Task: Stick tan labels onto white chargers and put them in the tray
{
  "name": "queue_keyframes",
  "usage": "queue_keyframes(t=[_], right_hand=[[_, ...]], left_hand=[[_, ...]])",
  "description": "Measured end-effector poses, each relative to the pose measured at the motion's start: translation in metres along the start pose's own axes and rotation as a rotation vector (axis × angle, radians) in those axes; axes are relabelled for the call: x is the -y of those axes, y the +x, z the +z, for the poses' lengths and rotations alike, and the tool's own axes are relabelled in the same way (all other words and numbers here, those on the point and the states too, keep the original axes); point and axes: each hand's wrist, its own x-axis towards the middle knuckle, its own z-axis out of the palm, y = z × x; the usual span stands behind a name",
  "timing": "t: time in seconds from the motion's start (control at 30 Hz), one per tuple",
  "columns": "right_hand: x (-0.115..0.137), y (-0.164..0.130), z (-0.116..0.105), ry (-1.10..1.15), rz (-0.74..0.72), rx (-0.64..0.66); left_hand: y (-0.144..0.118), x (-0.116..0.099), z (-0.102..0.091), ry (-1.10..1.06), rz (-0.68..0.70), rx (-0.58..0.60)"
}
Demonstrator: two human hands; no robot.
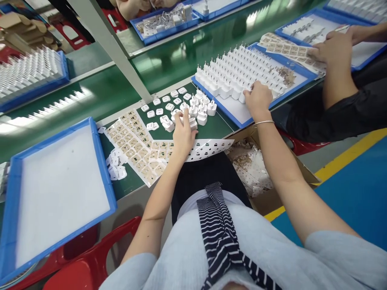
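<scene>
My left hand [184, 135] is over the near edge of a cluster of white plug chargers [202, 117] on the green table, fingers curled round one or more chargers there. My right hand [259, 98] reaches to the front of the blue tray [222, 108] on the right, its fingers closed at a white charger [242, 97] at the end of a row. Standing rows of chargers [238, 68], pins up, fill much of that tray. Small white square covers [169, 106] lie spread left of the cluster. Sticker sheets [130, 141] lie by my left forearm.
A blue-rimmed tray [113, 197] with a white base stands at left. Below the table, a cardboard box [250, 169] holds scraps. A co-worker's hands [335, 48] are at the right. A metal post [111, 44] rises behind the table; red chairs [90, 257] stand below.
</scene>
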Motion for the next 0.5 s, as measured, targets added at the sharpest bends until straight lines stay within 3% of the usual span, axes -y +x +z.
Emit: queue_keyframes(t=[0.13,0.2,0.23,0.3,0.37,0.43,0.5], right_hand=[[-0.003,-0.018,-0.011,0.119,-0.031,-0.087],[-0.003,-0.043,-0.024,0.367,-0.063,-0.099],[-0.002,-0.059,-0.030,0.539,-0.074,-0.045],[0.005,-0.093,-0.041,0.905,-0.046,0.194],[0.016,-0.127,-0.048,1.207,0.042,0.532],[0.026,-0.158,-0.048,1.396,0.175,0.805],[0.035,-0.184,-0.044,1.486,0.303,0.983]], left_hand=[[-0.021,-0.013,-0.016,0.087,0.128,-0.072],[-0.031,-0.023,-0.021,0.055,0.197,-0.072],[-0.035,-0.029,-0.022,0.012,0.228,-0.058],[-0.042,-0.041,-0.025,-0.116,0.265,-0.012],[-0.048,-0.051,-0.027,-0.254,0.266,0.042],[-0.054,-0.057,-0.031,-0.367,0.254,0.084],[-0.062,-0.059,-0.035,-0.467,0.248,0.117]])
